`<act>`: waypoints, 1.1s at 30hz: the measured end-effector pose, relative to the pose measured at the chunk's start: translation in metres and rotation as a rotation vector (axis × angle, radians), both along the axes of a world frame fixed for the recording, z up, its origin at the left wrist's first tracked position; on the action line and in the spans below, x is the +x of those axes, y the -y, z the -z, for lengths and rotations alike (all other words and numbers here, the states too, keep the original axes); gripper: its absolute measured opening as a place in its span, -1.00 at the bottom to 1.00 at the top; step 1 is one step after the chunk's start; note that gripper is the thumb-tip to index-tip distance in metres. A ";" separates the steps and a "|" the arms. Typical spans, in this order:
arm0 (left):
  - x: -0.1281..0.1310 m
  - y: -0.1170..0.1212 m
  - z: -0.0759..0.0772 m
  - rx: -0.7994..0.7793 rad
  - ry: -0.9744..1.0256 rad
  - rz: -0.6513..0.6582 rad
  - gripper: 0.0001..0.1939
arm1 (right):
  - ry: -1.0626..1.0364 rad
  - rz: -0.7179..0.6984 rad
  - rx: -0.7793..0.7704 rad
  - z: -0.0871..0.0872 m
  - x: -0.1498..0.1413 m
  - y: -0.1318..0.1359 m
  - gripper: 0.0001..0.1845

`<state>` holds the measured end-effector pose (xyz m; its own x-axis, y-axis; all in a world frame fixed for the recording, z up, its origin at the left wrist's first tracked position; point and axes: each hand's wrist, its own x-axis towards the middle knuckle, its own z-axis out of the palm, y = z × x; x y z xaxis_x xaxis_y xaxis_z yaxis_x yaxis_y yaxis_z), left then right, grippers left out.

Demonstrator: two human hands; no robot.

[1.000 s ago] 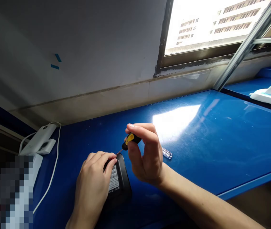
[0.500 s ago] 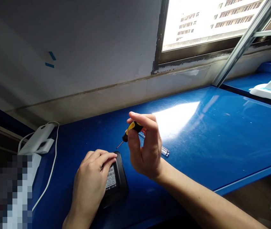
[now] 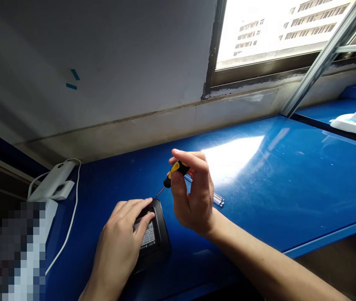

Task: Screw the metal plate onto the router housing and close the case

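A black box-shaped device (image 3: 162,236) with a white printed label (image 3: 148,234) lies on the blue table at my lower left. My left hand (image 3: 121,232) rests over it and steadies it, thumb on the face near the label and fingertips at the far edge. Part of the device is hidden beneath that hand. Between thumb and fingers, my right hand (image 3: 193,196) grips a small screwdriver (image 3: 175,168) with a black and yellow handle. Its thin shaft slants down to the left, its tip just beyond the device's far edge. Behind the right wrist lies a clear-handled screwdriver (image 3: 218,199), partly covered.
The blue table (image 3: 278,179) runs along the wall under a window. At the left edge sits a white power strip (image 3: 54,179) with a plug and a white cable (image 3: 71,225). A metal post (image 3: 312,62) rises at the back right, near another white strip (image 3: 353,125).
The left thumb has moved apart from the index finger, which were together near the device's far corner. The screwdriver keeps nearly the same pose. The whole view has shifted slightly.
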<state>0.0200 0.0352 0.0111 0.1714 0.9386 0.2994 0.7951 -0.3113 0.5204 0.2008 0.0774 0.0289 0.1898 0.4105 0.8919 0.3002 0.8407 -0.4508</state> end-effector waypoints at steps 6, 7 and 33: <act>-0.015 0.020 0.008 0.092 -0.043 -0.124 -0.68 | -0.036 -0.094 -0.028 0.001 -0.001 -0.001 -0.62; -0.019 0.024 0.011 0.121 -0.071 -0.139 -0.68 | -0.037 -0.115 -0.042 0.001 -0.002 0.000 -0.62; -0.029 0.065 0.038 -0.065 -0.138 -0.205 -0.09 | -0.199 -0.387 -0.513 0.016 -0.018 0.004 -0.70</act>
